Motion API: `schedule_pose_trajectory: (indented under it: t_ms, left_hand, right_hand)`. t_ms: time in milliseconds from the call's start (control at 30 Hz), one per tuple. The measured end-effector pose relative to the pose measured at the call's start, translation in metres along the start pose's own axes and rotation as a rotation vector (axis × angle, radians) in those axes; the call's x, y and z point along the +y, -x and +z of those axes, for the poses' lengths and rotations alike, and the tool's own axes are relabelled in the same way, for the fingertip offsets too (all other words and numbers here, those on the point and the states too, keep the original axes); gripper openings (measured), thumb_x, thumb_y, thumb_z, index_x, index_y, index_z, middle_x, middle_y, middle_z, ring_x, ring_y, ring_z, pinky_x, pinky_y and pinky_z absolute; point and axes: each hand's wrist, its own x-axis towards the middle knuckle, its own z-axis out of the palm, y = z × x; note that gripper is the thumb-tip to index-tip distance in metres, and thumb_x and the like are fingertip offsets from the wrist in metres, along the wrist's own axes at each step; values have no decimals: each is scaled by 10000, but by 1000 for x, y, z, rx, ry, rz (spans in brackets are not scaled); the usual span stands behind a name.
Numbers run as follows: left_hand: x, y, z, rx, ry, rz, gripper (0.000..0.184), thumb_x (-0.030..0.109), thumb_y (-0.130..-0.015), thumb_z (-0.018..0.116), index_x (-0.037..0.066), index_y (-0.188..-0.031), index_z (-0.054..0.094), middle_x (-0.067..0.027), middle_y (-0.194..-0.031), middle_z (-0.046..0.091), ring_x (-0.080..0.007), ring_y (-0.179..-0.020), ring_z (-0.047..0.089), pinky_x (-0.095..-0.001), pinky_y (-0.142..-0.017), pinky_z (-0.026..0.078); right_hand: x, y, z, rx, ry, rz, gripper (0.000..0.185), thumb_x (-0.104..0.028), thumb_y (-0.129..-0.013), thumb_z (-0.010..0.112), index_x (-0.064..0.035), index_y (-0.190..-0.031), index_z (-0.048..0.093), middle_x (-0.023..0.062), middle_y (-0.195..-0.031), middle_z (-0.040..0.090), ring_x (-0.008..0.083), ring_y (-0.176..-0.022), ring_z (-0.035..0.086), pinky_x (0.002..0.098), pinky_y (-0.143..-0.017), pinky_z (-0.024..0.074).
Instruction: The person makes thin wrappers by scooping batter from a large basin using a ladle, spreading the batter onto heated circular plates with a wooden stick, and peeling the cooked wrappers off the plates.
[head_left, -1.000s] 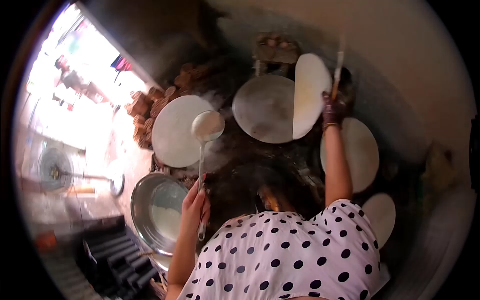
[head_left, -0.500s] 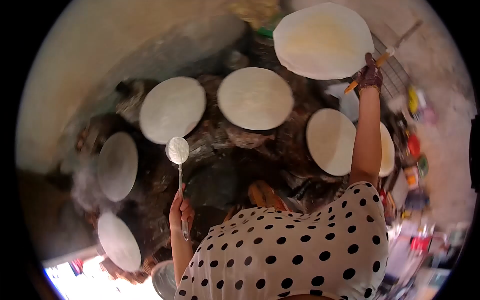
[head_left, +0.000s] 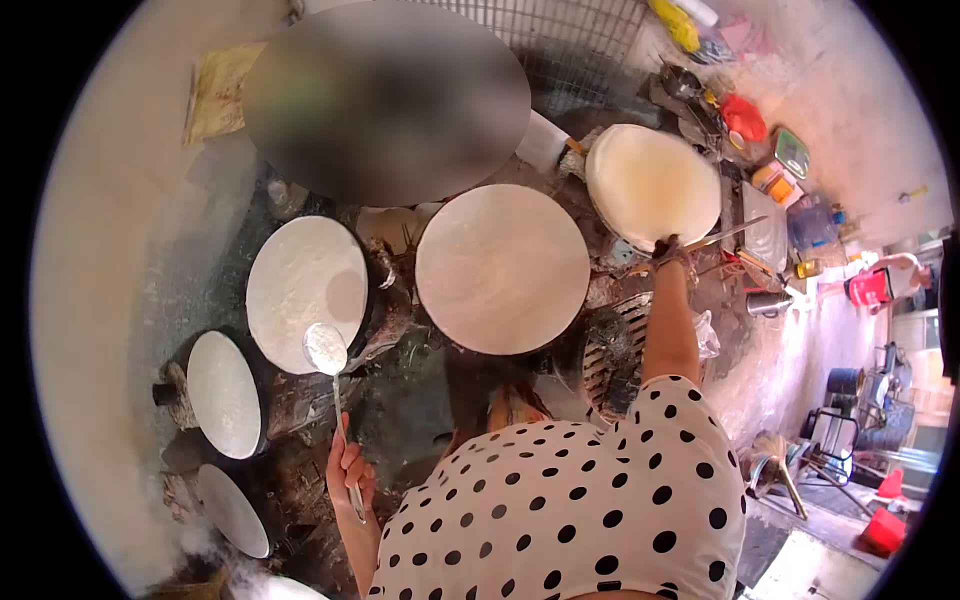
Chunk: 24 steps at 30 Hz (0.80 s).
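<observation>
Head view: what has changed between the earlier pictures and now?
The pale round sheet, held up by the right hand before, has been carried to the person's right and now lies flat there. The hand is at its near edge; whether it has let go is unclear. The view has swung right. The left hand still grips the ladle; the right still has the stick.

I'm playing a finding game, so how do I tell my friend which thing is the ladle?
Find the white top with black dots at the bottom, then the left hand beside it. That hand holds the ladle, its bowl showing in front of a large white round. Unlike the wide, flat rounds nearby, the ladle has a small bowl on a long, thin handle.
</observation>
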Motion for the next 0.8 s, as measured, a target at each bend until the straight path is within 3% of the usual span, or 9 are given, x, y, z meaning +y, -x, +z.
schedule_pose_trajectory:
  t_ms: [100, 300, 367, 433, 567, 633, 700, 800]
  left_hand:
    - [-43, -28, 69, 49, 35, -77, 428, 222, -1035, 236, 79, -1438, 267, 42, -587, 335, -49, -355, 331, -221, -305, 277]
    - [-58, -31, 83, 110, 23, -45, 429, 214, -1034, 239, 80, -1442, 247, 43, -589, 346, -53, -353, 342, -210, -298, 280]
    - [-57, -30, 81, 17, 40, -65, 419, 199, -1031, 259, 85, -1434, 270, 44, -586, 358, -49, -353, 343, -198, -286, 280]
    - [-66, -8, 93, 205, -51, 29, 434, 144, -1010, 331, 106, -1440, 286, 49, -552, 276, -44, -349, 252, -193, -293, 217]
    - [-106, 47, 72, 87, 70, 315, 488, 229, -987, 416, 149, -1448, 281, 54, -538, 270, -32, -355, 252, -194, -313, 243]
    - [-115, 29, 62, 276, 12, 381, 448, 237, -989, 411, 139, -1417, 324, 61, -537, 280, -34, -359, 268, -194, -323, 251]
    - [-135, 8, 30, 208, 301, 423, 370, 228, -1001, 383, 127, -1356, 392, 76, -541, 292, -28, -366, 294, -187, -334, 250]
    - [-193, 14, -18, 20, 774, 636, 334, 196, -1010, 348, 109, -1325, 418, 81, -574, 328, -20, -378, 325, -186, -340, 264]
  right_hand:
    - [-1, -48, -32, 79, 66, 44, 545, -406, -891, 569, -89, -1320, 460, 116, -1117, 585, 236, -906, 540, 405, -742, 417]
    - [-4, -49, -83, 113, 198, 7, 535, -388, -872, 593, -87, -1302, 490, 99, -1053, 608, 202, -828, 553, 365, -678, 436]
    - [14, -50, -71, 49, 291, -22, 531, -382, -866, 601, -86, -1296, 500, 93, -1031, 616, 190, -802, 557, 352, -657, 443]
    - [36, -49, -41, -82, 413, -45, 528, -376, -860, 609, -85, -1290, 510, 87, -1010, 624, 179, -776, 561, 339, -636, 449]
    - [120, -29, 74, -444, 606, -101, 522, -363, -847, 624, -84, -1277, 530, 76, -967, 640, 156, -724, 570, 313, -593, 462]
    - [179, -15, 125, -674, 684, -152, 518, -357, -841, 632, -83, -1271, 540, 70, -945, 648, 145, -699, 574, 299, -572, 468]
    - [253, 11, 173, -950, 736, -185, 515, -351, -835, 640, -82, -1265, 550, 64, -924, 656, 134, -673, 579, 286, -551, 474]
    - [314, 140, 221, -1299, 1106, -56, 439, -337, -836, 648, -46, -1163, 614, 60, -823, 648, 108, -593, 546, 252, -488, 416]
